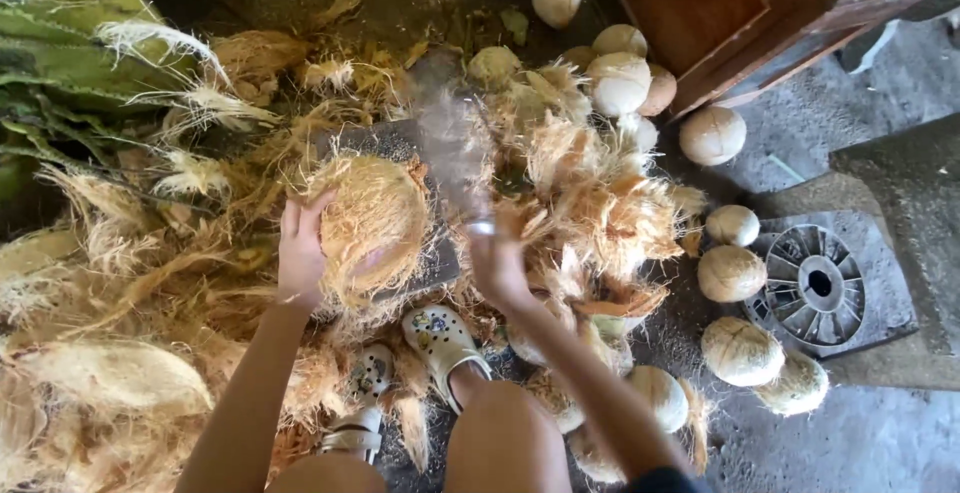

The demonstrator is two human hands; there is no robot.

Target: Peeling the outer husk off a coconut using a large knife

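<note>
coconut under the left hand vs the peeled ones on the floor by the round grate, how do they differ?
The held coconut is shaggy with loose fibre; the peeled coconuts are pale and nearly bare. The held one looks larger. The left hand steadies it on a dark block while the right hand swings a blurred blade; the peeled ones lie untouched by the grate. Both are roundish, tan.

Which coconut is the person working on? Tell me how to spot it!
Start at the big pile of pale husk fibres in the middle of the floor. Just to its left, above the feet in pale clogs, the left hand steadies one coconut on a dark block, while the right hand swings a blurred blade. Unlike the smooth, peeled coconuts nearby, it is shaggy with golden fibre.
</note>
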